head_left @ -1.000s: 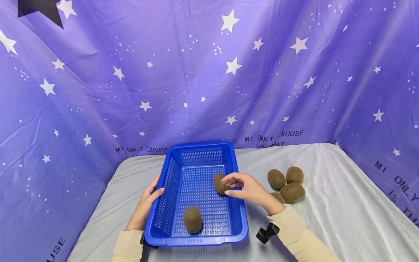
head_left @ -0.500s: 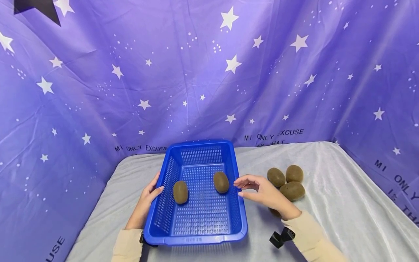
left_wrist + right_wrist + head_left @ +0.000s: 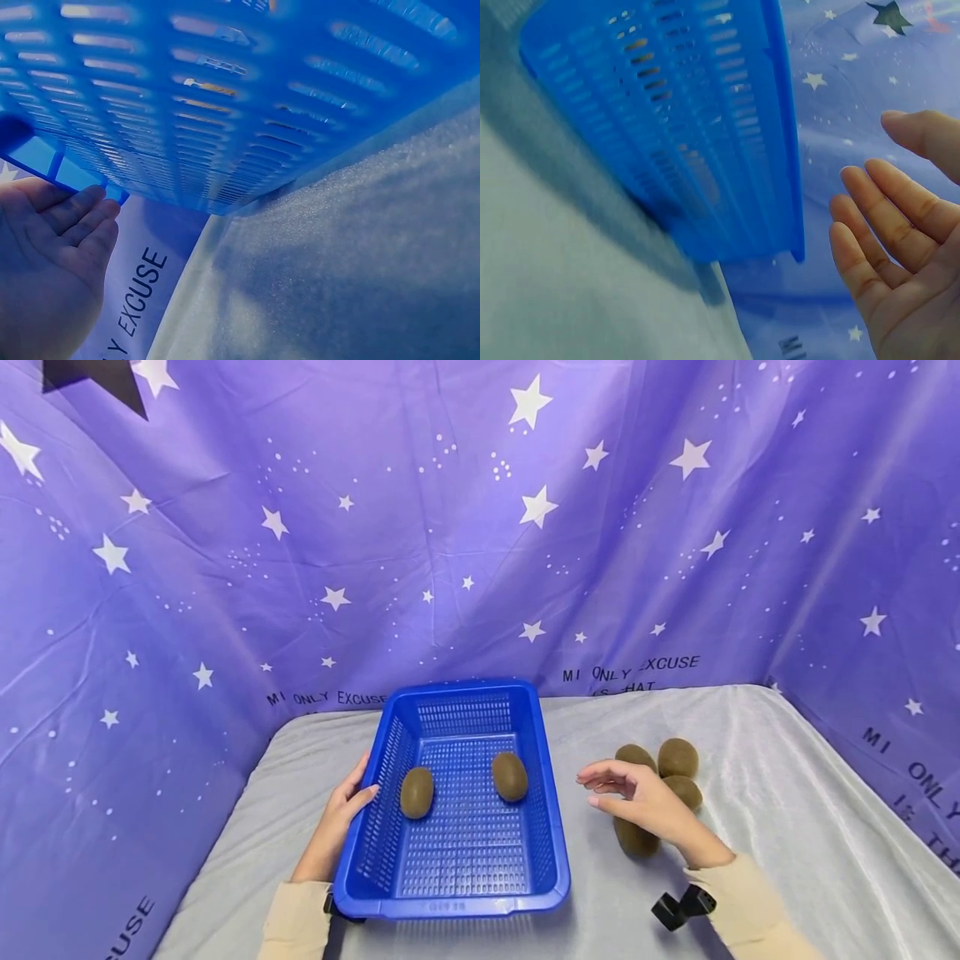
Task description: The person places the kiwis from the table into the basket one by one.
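Note:
A blue slotted plastic basket [image 3: 450, 907] holds two brown kiwifruit, one kiwifruit [image 3: 417, 793] near its left wall and another kiwifruit [image 3: 510, 777] near its right wall. My left hand [image 3: 337, 818] grips the basket's left rim, thumb on top; in the left wrist view its fingers [image 3: 94, 214] reach under the rim. Outside the basket, to its right, my right hand [image 3: 645, 802] hovers with relaxed, parted fingers and holds nothing. Below and behind that hand lies a group of several kiwifruit [image 3: 678, 758], some partly hidden by it.
A pale grey cloth [image 3: 780, 827] covers the table. Behind and at both sides hangs a purple curtain [image 3: 450, 527] with white stars. Each wrist wears a black camera, such as the right wrist camera [image 3: 682, 907].
My right hand has left the right-hand kiwifruit and moved out over the rim to the group on the right. The other kiwifruit has rolled from the basket's front towards its left wall.

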### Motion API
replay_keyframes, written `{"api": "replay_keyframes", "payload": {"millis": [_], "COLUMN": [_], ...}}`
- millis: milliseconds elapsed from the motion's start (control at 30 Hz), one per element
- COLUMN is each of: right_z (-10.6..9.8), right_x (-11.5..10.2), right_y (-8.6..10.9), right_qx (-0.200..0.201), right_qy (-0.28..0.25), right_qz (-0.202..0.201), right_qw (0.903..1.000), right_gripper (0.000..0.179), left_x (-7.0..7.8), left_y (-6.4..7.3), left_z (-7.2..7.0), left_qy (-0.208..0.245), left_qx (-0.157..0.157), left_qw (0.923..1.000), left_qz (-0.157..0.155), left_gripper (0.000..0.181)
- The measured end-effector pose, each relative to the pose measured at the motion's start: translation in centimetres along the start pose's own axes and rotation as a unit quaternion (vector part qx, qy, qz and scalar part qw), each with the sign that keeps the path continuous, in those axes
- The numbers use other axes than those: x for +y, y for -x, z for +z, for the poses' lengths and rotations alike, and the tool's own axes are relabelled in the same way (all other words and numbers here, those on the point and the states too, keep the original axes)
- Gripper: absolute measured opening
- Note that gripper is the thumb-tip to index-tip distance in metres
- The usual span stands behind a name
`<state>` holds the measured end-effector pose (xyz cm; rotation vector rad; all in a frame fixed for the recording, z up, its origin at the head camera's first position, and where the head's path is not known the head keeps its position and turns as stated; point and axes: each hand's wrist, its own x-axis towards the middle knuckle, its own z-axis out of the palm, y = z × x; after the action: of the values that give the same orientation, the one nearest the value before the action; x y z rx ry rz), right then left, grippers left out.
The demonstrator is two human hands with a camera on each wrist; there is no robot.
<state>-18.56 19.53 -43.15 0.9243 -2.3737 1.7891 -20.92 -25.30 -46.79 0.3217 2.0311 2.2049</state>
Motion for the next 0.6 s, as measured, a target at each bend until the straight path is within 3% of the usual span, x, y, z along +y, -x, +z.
{"api": "replay_keyframes", "payload": {"millis": [233, 600], "right_z": [-1.2, -3.4], "right_x": [0.6, 1.5], "right_y": [1.5, 3.5], "right_qx": [0.023, 0.056], "right_qy": [0.008, 0.024], "right_qz": [0.020, -0.006], "right_qw": [0.9995, 0.9981], "right_gripper": [0.026, 0.026], "left_x": [-0.1, 0.1], "left_y": [0.1, 0.1], "left_z": [-0.2, 0.0], "left_qy": [-0.005, -0.005], "left_qx": [-0.001, 0.003], "left_qw": [1.0000, 1.0000], "left_qz": [0.006, 0.004], "left_gripper": [0.063, 0.063]}}
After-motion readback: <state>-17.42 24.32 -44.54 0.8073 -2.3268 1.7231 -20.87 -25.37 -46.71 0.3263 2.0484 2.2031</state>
